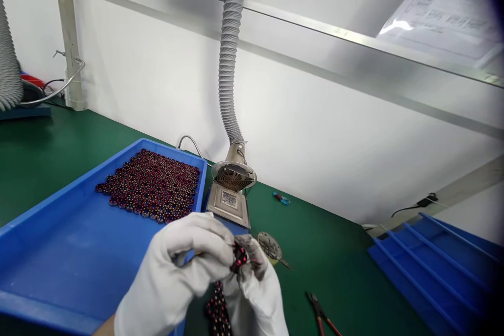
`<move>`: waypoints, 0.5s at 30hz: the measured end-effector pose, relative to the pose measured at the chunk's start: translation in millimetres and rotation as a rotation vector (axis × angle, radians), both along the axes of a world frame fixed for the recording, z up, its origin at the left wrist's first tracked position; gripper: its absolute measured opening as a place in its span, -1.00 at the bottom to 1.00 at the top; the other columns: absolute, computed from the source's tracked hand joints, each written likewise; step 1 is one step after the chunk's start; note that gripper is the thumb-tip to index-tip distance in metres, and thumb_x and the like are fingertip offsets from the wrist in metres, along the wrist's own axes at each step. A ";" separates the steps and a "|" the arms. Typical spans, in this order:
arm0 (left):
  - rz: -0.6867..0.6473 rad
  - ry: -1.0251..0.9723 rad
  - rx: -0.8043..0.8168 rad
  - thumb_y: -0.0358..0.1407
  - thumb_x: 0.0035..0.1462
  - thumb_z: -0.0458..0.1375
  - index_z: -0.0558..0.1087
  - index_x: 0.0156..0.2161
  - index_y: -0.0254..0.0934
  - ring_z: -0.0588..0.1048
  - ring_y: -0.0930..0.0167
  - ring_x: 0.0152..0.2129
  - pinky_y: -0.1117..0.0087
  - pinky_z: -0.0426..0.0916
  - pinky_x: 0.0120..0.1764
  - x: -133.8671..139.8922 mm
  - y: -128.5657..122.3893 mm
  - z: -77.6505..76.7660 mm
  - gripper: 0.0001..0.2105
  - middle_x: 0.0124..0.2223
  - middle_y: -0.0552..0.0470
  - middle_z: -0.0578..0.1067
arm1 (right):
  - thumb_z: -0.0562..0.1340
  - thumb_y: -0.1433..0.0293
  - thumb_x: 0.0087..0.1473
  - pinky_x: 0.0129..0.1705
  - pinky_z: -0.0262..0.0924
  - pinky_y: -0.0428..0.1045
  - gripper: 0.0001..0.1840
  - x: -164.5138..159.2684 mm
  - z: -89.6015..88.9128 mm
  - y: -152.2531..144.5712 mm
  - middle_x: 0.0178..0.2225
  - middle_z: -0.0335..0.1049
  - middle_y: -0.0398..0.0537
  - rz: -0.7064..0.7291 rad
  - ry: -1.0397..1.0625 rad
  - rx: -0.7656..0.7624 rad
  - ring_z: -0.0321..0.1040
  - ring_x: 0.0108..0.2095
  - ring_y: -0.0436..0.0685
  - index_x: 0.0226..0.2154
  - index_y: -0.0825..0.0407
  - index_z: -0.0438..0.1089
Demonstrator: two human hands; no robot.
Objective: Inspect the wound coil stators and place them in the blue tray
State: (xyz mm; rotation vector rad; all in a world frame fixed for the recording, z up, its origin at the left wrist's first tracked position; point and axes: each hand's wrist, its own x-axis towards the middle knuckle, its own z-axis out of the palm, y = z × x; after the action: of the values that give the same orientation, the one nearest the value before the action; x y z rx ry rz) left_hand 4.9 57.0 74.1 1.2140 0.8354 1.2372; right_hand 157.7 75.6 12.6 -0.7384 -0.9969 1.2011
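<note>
White gloves cover both hands. My left hand [173, 273] and my right hand [262, 289] meet over the table, with a small dark round part with shiny pink-red spots [239, 258] between their fingertips. The fingers of both hands are closed on it, and the right glove's fingertips are stained grey. Below the hands lies a bunch of similar dark spotted parts [218, 312], partly hidden by the gloves. To the left, a big blue tray [90, 252] holds many small dark round parts [153, 184] in a tight layer at its far end.
Behind the hands stands a metal heating unit [228, 205] under a round hood on a grey flexible duct [231, 52]. A small round dish [270, 248] sits right of it. Pliers with red handles [321, 315], small blue cutters [281, 198] and blue trays [437, 268] are further right.
</note>
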 end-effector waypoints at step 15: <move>0.094 -0.486 0.124 -0.26 -0.01 0.24 0.50 -0.45 -0.22 0.45 0.37 -0.31 0.47 0.34 -0.17 19.6 13.6 -30.5 -0.91 -0.33 0.06 0.51 | 0.27 0.62 -0.15 -0.27 0.31 0.01 -0.76 -41.6 -7.4 -21.0 -0.23 0.35 -0.06 -0.964 -0.580 0.669 0.36 -0.25 0.09 -0.45 -0.02 0.30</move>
State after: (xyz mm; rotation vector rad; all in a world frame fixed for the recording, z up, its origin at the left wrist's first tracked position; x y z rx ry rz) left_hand 24.5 70.6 43.6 0.9167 0.4641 1.5954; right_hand 116.1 54.6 5.2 -0.8685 -1.1914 -0.2117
